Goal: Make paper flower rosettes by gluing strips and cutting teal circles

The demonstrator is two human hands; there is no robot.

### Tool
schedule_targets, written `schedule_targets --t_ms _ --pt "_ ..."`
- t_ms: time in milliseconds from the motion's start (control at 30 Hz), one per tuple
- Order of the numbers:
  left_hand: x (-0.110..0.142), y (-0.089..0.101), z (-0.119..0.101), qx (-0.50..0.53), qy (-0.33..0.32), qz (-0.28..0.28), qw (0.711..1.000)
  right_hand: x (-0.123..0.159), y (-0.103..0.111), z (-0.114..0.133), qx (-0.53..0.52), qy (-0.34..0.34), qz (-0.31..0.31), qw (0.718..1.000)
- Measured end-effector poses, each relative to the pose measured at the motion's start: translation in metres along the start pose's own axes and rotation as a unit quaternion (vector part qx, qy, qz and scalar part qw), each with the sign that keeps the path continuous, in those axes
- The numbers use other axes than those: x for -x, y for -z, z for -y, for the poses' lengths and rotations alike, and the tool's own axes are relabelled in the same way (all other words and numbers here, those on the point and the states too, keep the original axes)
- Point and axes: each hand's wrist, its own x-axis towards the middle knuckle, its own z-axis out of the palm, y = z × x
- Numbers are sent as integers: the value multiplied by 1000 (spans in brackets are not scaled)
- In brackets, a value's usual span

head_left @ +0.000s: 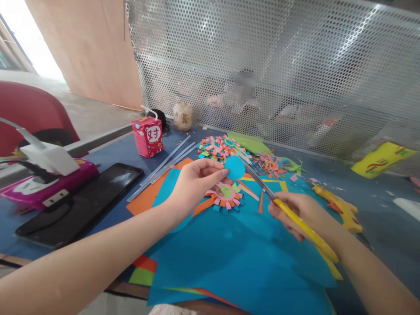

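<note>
My left hand (193, 183) pinches a small blue paper circle (235, 167) and holds it up above the table. My right hand (300, 214) grips yellow-handled scissors (288, 210), whose blades reach up to the circle's right edge. Below the circle lies a fringed paper flower (226, 195) in pink, orange and green. Large blue paper sheets (236, 253) cover the table under both hands, with an orange sheet (149, 197) to their left. More finished paper flowers (218, 147) lie farther back.
A red drink carton (148, 136) with a straw stands at back left beside glue sticks (164, 166). A black phone (82, 201) and pink case with white charger (49, 175) lie left. A yellow glue gun (341, 208) lies right. Perforated metal screen (278, 65) stands behind.
</note>
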Motion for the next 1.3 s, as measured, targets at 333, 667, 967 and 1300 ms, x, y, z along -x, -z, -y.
schedule_targets --t_ms 333,667,967,1300 --pt "3 0 0 -12 9 0 1000 2 0 1 -10 -20 -10 1000" --pt "0 4 -1 -24 -35 -26 999 2 1 1 20 6 4 1000" --pt "2 -1 -2 -25 4 -23 999 0 0 0 28 10 -8 1000" --pt "-1 5 2 -50 -53 -41 997 2 0 1 38 14 -14 999"
